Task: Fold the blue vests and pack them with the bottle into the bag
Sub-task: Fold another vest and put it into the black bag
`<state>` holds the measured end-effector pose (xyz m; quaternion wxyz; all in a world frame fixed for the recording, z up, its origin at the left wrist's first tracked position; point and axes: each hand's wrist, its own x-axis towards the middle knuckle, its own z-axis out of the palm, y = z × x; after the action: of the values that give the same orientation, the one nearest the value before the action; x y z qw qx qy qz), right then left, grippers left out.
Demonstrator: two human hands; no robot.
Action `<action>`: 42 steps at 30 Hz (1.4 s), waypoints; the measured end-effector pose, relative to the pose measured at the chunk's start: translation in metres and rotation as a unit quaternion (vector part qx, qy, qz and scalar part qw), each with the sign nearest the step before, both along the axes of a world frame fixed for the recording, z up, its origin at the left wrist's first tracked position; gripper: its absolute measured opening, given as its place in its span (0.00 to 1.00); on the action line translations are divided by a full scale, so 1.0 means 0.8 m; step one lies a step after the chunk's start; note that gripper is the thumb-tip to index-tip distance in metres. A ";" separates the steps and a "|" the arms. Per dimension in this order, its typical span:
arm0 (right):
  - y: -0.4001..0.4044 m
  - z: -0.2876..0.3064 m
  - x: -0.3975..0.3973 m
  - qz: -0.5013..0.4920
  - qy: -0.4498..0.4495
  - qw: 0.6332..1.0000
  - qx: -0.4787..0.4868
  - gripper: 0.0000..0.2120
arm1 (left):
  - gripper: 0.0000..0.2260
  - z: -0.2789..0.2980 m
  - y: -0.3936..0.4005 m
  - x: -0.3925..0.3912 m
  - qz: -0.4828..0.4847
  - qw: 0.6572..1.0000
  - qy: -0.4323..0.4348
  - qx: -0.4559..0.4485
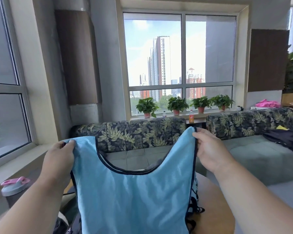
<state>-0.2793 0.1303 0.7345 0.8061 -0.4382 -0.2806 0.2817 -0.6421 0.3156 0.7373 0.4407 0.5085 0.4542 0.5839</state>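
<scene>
A light blue vest point(132, 196) with dark trim hangs spread out in front of me, held up by its two shoulder straps. My left hand point(60, 156) pinches the left strap and my right hand point(210, 147) pinches the right strap. A bottle point(13, 191) with a pink and grey lid stands at the lower left, near the window ledge. More blue fabric point(195, 184) and dark straps show behind the vest's right edge, over a round wooden table point(215, 208). A dark bag point(64, 223) is partly visible at the bottom left, mostly hidden by the vest.
A leaf-patterned sofa point(134, 134) with grey cushions stands beyond the table. A black bag point(284, 137) lies on the right sofa seat. Potted plants point(177, 105) and an orange drink bottle point(191, 116) line the windowsill. Pink cloth point(267, 103) lies at the far right.
</scene>
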 end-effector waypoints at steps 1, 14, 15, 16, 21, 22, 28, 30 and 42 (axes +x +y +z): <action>-0.001 -0.001 -0.005 0.008 -0.013 1.000 -0.010 0.06 | 0.14 -0.001 0.001 0.004 -0.007 1.000 -0.001 0.001; 0.014 -0.066 -0.088 0.075 -0.121 0.986 -0.091 0.14 | 0.06 -0.048 -0.065 0.097 -0.004 0.992 0.112 0.048; 0.015 -0.073 -0.099 0.081 -0.129 0.983 -0.101 0.15 | 0.06 -0.054 -0.071 0.107 -0.013 0.993 0.109 0.043; 0.017 -0.080 -0.110 0.088 -0.136 0.981 -0.104 0.14 | 0.07 -0.061 -0.077 0.116 -0.023 0.993 0.109 0.041; 0.023 -0.105 -0.150 0.070 -0.166 0.974 -0.139 0.04 | 0.10 -0.086 -0.104 0.144 -0.121 0.991 0.062 -0.006; 0.023 -0.107 -0.154 0.061 -0.168 0.973 -0.143 0.04 | 0.11 -0.088 -0.108 0.146 -0.148 0.988 0.034 -0.026; 0.023 -0.112 -0.163 0.067 -0.127 0.979 -0.142 0.05 | 0.07 -0.102 -0.116 0.134 -0.266 0.959 -0.048 -0.088; 0.024 -0.114 -0.167 0.072 -0.096 0.984 -0.128 0.04 | 0.07 -0.109 -0.117 0.129 -0.279 0.953 -0.053 -0.102; 0.025 -0.123 -0.193 0.095 -0.072 0.987 -0.105 0.04 | 0.11 -0.109 -0.139 0.126 -0.281 0.959 0.009 -0.045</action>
<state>-0.4340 0.1502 0.6358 0.7028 -0.5113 -0.3470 0.3523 -0.5412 0.2041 0.6501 0.6055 0.6003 0.3225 0.4111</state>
